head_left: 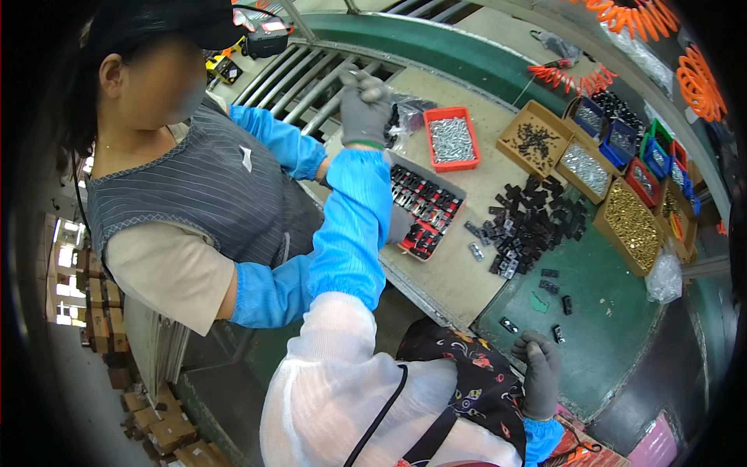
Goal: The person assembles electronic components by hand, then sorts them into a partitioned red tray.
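Observation:
My left hand (364,113), in a grey glove and blue sleeve, is raised over the far side of the bench, left of a red bin (453,140) of silver screws. Its fingers are curled closed; whatever they may hold is too small to make out. At the lower right my right hand (538,373), also gloved, is closed above the green bench top. Anything inside its fingers is hidden. Small black parts (566,305) lie just beyond it. A larger pile of black parts (529,226) spreads across the bench. Between my arms sits a tray (454,222) of red and black assemblies.
On the left stands a co-worker (202,187) in blue sleeves, one gloved hand (399,224) at the tray. Cardboard boxes of brass pieces (630,226), silver hardware (585,167) and dark screws (535,140) line the right. Orange coiled hoses (696,84) hang above. Rollers (292,86) run behind.

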`<move>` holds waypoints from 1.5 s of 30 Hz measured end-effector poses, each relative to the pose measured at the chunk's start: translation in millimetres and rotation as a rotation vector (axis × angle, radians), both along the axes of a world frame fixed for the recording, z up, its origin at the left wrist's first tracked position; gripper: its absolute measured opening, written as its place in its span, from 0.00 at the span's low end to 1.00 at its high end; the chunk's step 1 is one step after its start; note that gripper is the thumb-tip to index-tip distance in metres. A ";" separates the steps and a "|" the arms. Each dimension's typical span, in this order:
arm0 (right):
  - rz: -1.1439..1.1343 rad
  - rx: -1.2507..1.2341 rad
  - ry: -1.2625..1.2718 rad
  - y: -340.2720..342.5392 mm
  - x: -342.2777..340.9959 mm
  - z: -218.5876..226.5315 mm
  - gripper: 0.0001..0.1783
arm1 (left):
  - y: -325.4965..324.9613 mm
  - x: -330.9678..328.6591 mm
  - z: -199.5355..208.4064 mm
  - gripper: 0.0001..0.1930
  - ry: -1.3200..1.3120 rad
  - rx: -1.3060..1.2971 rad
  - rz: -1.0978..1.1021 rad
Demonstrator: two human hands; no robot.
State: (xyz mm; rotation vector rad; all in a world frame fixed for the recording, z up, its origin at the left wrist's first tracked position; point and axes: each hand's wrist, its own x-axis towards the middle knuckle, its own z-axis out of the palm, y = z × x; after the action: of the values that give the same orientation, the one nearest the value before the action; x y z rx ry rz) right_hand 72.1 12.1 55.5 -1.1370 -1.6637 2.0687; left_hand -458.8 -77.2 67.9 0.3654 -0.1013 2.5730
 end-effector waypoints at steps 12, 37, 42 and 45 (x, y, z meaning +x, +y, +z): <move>-0.092 0.613 0.127 39.7 -40.8 43.1 0.14 | 88.1 323.8 -42.3 0.11 0.131 -0.629 -0.730; -0.104 0.561 -0.271 46.8 47.4 -84.3 0.15 | 8.9 414.6 -95.0 0.14 0.518 -1.294 -0.863; -0.198 0.884 -0.301 115.9 87.2 -103.0 0.12 | -8.3 393.0 -114.2 0.19 -0.427 -0.571 -0.986; -0.013 1.015 -0.430 104.8 84.1 -110.7 0.10 | -6.2 395.1 -99.1 0.21 -0.525 -0.758 -0.802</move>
State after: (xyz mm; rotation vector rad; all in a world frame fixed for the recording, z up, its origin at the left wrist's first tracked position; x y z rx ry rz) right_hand 156.2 116.9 -55.3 -1.1859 -2.4046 0.7033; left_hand -63.7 -83.4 -31.2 -0.5370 0.4417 1.6734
